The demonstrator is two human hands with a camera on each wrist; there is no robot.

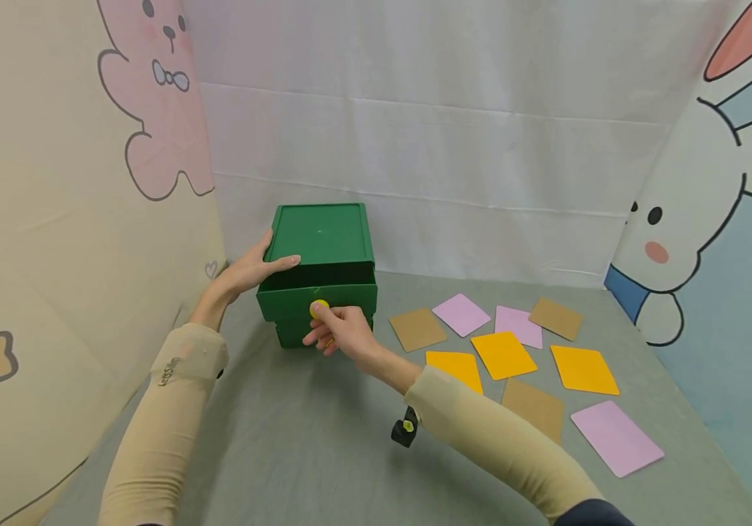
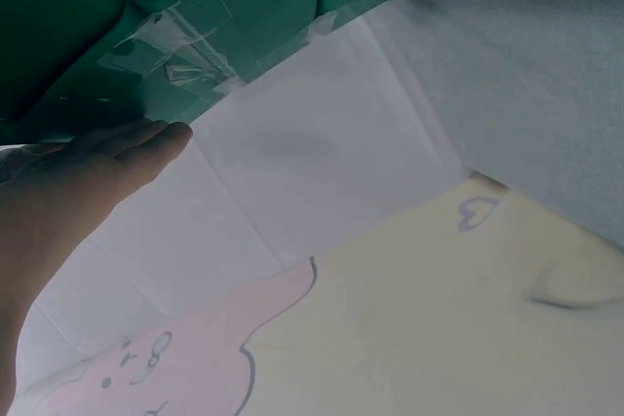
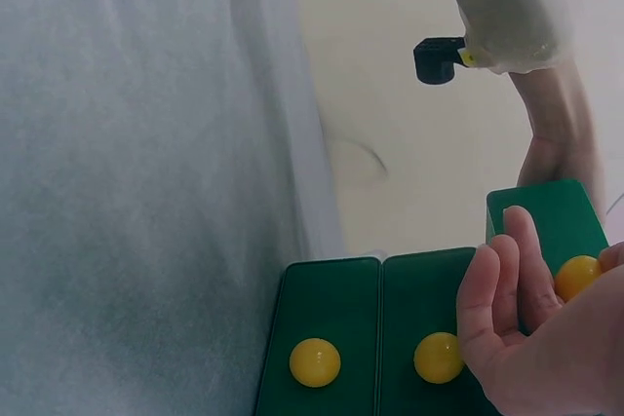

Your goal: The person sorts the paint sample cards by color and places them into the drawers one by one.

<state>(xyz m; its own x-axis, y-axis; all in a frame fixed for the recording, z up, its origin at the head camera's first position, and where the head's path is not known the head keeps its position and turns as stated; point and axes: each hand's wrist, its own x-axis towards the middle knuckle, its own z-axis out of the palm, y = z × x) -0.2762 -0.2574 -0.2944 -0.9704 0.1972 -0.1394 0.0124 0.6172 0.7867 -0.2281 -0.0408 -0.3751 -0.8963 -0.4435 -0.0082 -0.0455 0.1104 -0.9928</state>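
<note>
A green drawer box (image 1: 320, 232) stands at the back left of the table, its top drawer (image 1: 352, 298) partly pulled out. My right hand (image 1: 350, 334) pinches that drawer's yellow knob (image 3: 577, 278) between thumb and fingers. On the box's left side rests my left hand (image 1: 247, 272), fingers extended along the wall and thumb over the top's front edge. Two more drawers with round yellow knobs (image 3: 315, 362) appear in the right wrist view, pushed in. Clear tape (image 2: 190, 56) covers part of the box's side. What the open drawer holds is hidden.
To the right of the box lie several flat cards: tan (image 1: 418, 329), lilac (image 1: 616, 437) and orange (image 1: 504, 355), some overlapping. A white curtain (image 1: 415, 146) hangs close behind the box. Printed cloth walls (image 1: 54, 219) flank the grey table (image 1: 297, 453).
</note>
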